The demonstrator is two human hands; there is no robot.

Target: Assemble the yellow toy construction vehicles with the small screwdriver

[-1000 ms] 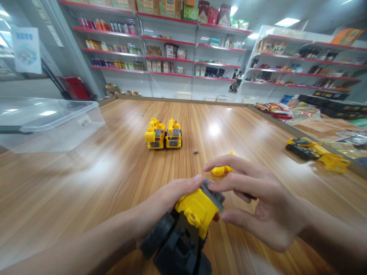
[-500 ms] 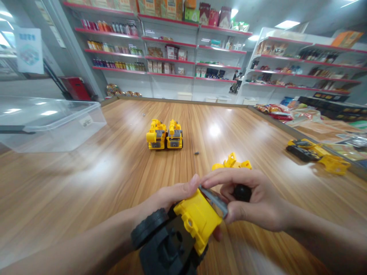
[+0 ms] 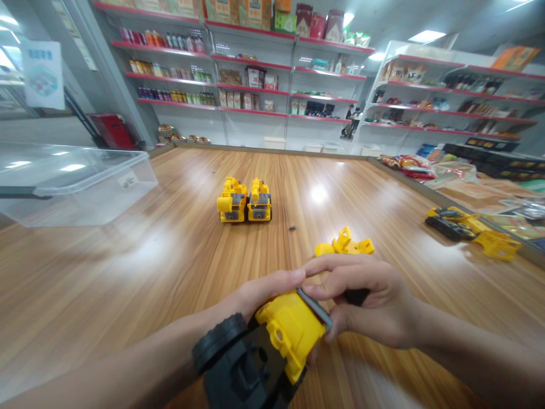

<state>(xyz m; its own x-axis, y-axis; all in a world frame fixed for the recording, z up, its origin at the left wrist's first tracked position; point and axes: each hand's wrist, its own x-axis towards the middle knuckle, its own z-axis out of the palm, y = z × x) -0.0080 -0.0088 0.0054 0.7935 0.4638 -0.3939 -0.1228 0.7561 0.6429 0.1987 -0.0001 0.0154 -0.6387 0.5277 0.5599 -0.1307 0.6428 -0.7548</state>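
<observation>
Near the front of the table, my left hand (image 3: 264,292) is closed around a toy truck (image 3: 293,321) with a yellow front and a black chassis and wheels. My right hand (image 3: 370,295) pinches a grey panel (image 3: 315,308) against the yellow end of that truck. Inside the right palm sits a black rounded object (image 3: 356,295), mostly covered by the fingers, its kind unclear. Just beyond the right hand lies a loose yellow toy part (image 3: 346,244). A small dark piece (image 3: 292,228), perhaps a screw, rests farther up the table.
Two yellow toy trucks (image 3: 244,201) stand side by side mid-table. A clear plastic box (image 3: 85,187) is at the left. On the right lies a yellow and black toy vehicle (image 3: 451,221) beside packaged goods (image 3: 417,167). Stocked shelves (image 3: 255,85) line the back.
The grey panel has moved closer against the truck's yellow end and lies flatter there. My right fingers have shifted left over it, covering more of the black object.
</observation>
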